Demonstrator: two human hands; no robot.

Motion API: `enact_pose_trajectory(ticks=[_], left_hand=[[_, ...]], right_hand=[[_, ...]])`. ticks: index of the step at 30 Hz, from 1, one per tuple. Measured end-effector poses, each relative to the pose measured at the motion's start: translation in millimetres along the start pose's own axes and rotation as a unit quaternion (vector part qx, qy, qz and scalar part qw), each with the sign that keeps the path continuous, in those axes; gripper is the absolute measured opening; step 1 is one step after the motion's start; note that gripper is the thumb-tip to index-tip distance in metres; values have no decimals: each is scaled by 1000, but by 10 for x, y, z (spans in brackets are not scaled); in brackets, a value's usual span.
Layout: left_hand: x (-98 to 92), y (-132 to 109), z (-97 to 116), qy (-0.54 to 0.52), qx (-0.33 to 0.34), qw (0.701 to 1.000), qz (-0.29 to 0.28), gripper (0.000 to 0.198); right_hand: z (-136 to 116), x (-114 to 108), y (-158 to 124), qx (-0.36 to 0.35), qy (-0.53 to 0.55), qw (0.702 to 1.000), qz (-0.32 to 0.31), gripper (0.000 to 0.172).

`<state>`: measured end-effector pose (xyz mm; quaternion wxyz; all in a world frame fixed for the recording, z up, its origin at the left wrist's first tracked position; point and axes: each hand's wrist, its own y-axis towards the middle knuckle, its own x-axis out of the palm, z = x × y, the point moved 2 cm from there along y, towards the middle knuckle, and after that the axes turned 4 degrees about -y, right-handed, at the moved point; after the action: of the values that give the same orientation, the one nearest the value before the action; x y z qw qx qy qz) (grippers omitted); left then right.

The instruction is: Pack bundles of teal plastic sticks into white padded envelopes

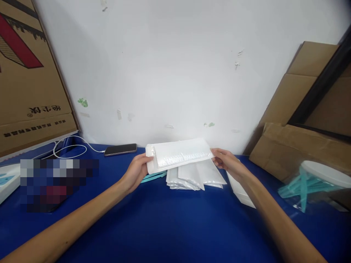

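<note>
A white padded envelope (182, 152) is held up, slightly tilted, above the blue table. My left hand (137, 170) pinches its left end, thumb on the front face. At its right end, my right hand (226, 160) grips the corner with closed fingers. Several more white padded envelopes (189, 177) lie in a loose pile beneath and behind the held one. Teal strips (153, 177) show partly under the held envelope, left of the pile. Another white envelope (241, 188) lies to the right, partly hidden by my right forearm.
A phone (120, 149) with a white cable lies at the back left of the blue table (170, 226). Cardboard boxes (33, 84) stand at left and right. A white round object (326, 173) with teal strips is at the right. A blurred-out item lies left.
</note>
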<state>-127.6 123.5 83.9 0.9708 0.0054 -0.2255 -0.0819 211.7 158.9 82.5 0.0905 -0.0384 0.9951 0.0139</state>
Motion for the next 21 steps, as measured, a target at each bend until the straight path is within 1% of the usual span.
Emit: enact_pose_trajectory(ticks=[4, 9, 12, 15, 17, 19, 21], left_hand=[[-15, 14, 20, -39, -12, 999, -9, 32], [-92, 69, -12, -84, 11, 995, 52, 33], [-109, 87, -43, -94, 11, 993, 64, 29], [-99, 80, -63, -68, 1, 996, 50, 27], [-100, 68, -67, -37, 0, 998, 42, 32], [-117, 58, -64, 1, 6, 999, 39, 37], [-148, 58, -55, 40, 13, 998, 42, 35]], right_hand=[[34, -23, 25, 3, -20, 999, 25, 44], [48, 31, 23, 6, -35, 999, 26, 47], [16, 99, -16, 4, -39, 999, 12, 47], [-33, 171, -58, 0, -39, 999, -1, 47], [-60, 203, -76, -4, -39, 999, -3, 48], [-76, 212, -83, -9, -38, 999, 0, 47], [-81, 203, -79, -16, -36, 999, 6, 47]])
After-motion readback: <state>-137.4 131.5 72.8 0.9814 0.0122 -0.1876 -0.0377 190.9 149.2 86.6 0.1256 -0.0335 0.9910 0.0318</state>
